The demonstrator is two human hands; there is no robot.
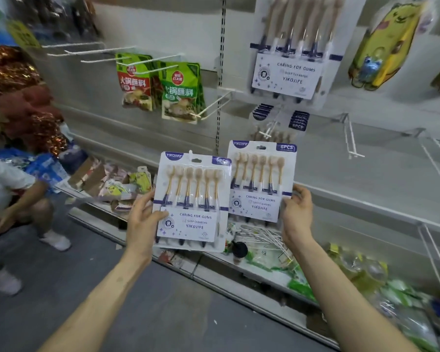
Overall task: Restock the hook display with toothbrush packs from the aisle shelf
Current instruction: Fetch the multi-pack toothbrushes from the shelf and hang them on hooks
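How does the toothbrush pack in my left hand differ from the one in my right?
The left pack is lower and nearer, its edge overlapping the right pack. The left hand lays its thumb across the left pack's label; the right hand grips the right pack by its side edge. Both are the same YIKOJIFE six-brush packs.

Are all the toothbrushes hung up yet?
Not yet. The top pack already hangs up high. The left hand holds a second pack and the right hand a third pack. Both need hanging, maybe on the bare hook.
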